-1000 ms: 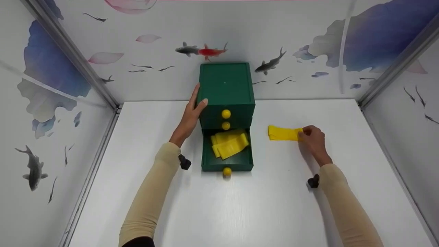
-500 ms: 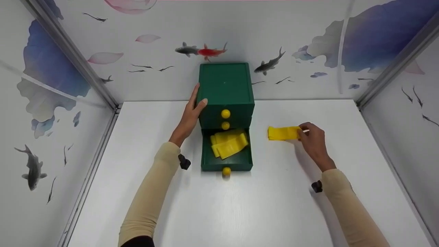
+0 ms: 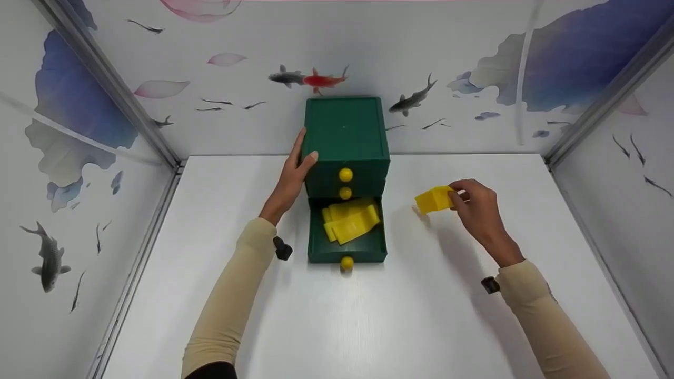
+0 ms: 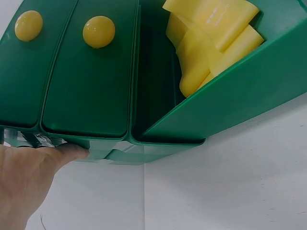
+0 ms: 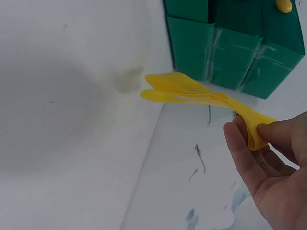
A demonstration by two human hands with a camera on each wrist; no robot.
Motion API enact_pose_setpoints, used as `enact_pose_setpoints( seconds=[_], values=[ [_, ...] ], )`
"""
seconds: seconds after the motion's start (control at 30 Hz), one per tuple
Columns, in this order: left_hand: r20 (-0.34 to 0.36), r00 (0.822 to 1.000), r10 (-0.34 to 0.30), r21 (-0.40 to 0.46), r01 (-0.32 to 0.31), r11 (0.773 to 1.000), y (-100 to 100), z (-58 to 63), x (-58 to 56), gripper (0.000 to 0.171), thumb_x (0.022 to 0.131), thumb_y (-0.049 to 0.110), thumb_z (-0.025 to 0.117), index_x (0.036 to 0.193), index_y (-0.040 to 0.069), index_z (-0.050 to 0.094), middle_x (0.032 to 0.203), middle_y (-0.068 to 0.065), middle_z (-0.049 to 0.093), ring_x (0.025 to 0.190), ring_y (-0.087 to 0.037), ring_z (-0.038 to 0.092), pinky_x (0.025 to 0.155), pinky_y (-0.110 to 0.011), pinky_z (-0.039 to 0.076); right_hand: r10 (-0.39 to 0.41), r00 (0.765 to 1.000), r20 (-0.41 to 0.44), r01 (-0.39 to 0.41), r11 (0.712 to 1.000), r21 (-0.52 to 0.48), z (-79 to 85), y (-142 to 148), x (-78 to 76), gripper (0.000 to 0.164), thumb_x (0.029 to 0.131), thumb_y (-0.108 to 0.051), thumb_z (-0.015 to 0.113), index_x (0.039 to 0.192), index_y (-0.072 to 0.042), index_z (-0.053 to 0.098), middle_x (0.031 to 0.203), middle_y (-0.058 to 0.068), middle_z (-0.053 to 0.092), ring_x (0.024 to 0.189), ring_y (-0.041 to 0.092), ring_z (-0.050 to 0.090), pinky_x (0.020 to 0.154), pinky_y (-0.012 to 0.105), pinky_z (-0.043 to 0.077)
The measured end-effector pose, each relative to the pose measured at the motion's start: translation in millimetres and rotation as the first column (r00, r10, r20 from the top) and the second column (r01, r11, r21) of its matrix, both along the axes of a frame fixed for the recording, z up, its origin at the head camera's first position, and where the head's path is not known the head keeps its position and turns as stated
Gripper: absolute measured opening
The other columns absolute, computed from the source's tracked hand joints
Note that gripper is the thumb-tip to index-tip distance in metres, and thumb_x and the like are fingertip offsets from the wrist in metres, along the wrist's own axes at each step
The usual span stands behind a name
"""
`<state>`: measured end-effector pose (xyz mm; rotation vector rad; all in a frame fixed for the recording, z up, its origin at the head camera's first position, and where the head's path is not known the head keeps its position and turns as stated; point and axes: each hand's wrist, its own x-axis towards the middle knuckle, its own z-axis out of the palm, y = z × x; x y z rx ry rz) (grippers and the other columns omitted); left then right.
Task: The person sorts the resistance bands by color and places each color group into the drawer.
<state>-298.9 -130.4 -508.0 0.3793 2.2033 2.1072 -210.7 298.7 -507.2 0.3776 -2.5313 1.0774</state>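
Note:
My right hand [image 3: 478, 208] pinches one end of a folded yellow resistance band [image 3: 436, 199] between thumb and fingers, to the right of a green drawer cabinet [image 3: 345, 129]. In the right wrist view the band's free end [image 5: 175, 86] sticks out in loose loops, above the table. With fingers straight along the cabinet's left side, my left hand [image 3: 288, 181] rests there, thumb at the front edge. The lowest drawer [image 3: 363, 255] is pulled out and holds more folded yellow bands [image 3: 352, 223]; faint print shows on one in the left wrist view.
Two upper drawers with yellow knobs [image 3: 345, 175] are closed. The cabinet stands at the back of a white table [image 3: 337, 326], against a wall [image 3: 226, 116] painted with fish and petals. Metal-framed side walls [image 3: 63, 210] border the table.
My right hand has lifted the yellow resistance band off the table, bending its free end, and moved slightly left and toward the back. My left hand stays on the cabinet.

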Motion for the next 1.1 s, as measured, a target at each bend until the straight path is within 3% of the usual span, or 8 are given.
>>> enact_pose_setpoints(
  seconds=[0.3, 0.63, 0.83, 1.1],
  values=[
    [-0.012, 1.0, 0.003, 0.0, -0.003, 1.0, -1, 0.4, 1.3, 0.077, 0.114, 0.052, 0.053, 0.178, 0.04, 0.011, 0.185, 0.008, 0.006, 0.169, -0.018, 0.014, 0.136, -0.052, 0.013, 0.05, 0.998, -0.041, -0.051, 0.998, -0.028, 27.5, -20, 12.0, 0.018, 0.098, 0.011, 0.076, 0.115, 0.009, 0.075, 0.116, 0.025, 0.076, 0.088, 0.04, 0.079, 0.075, 0.003, 0.051],
    [0.008, 1.0, 0.004, -0.029, -0.004, 1.0, -2, 0.9, 3.3, 0.076, 0.114, 0.056, 0.051, 0.177, 0.046, 0.01, 0.185, 0.012, 0.005, 0.169, -0.017, 0.012, 0.137, -0.052, 0.012, 0.139, 0.987, -0.079, -0.143, 0.988, -0.055, 45.3, -51, 20.1, 0.017, 0.096, 0.01, 0.079, 0.113, 0.008, 0.076, 0.112, 0.021, 0.078, 0.085, 0.033, 0.079, 0.074, 0.009, 0.056],
    [0.003, 1.0, 0.003, -0.022, -0.003, 1.0, -2, 0.2, 2.6, 0.076, 0.114, 0.056, 0.052, 0.177, 0.044, 0.011, 0.185, 0.011, 0.005, 0.169, -0.017, 0.012, 0.137, -0.051, 0.012, 0.192, 0.98, -0.058, -0.194, 0.981, -0.025, 49.4, -76, 24.2, 0.016, 0.099, 0.005, 0.078, 0.115, 0.004, 0.076, 0.113, 0.017, 0.077, 0.087, 0.027, 0.078, 0.078, 0.012, 0.058],
    [0.0, 1.0, 0.01, -0.013, -0.01, 1.0, -1, -0.6, 0.4, 0.077, 0.114, 0.055, 0.052, 0.178, 0.043, 0.011, 0.185, 0.011, 0.006, 0.169, -0.017, 0.011, 0.137, -0.052, 0.011, 0.271, 0.963, -0.002, -0.271, 0.962, -0.041, 44.0, -109, 27.8, 0.014, 0.102, 0.003, 0.075, 0.116, 0.001, 0.077, 0.111, 0.014, 0.077, 0.087, 0.022, 0.076, 0.079, 0.027, 0.065]
  ],
)
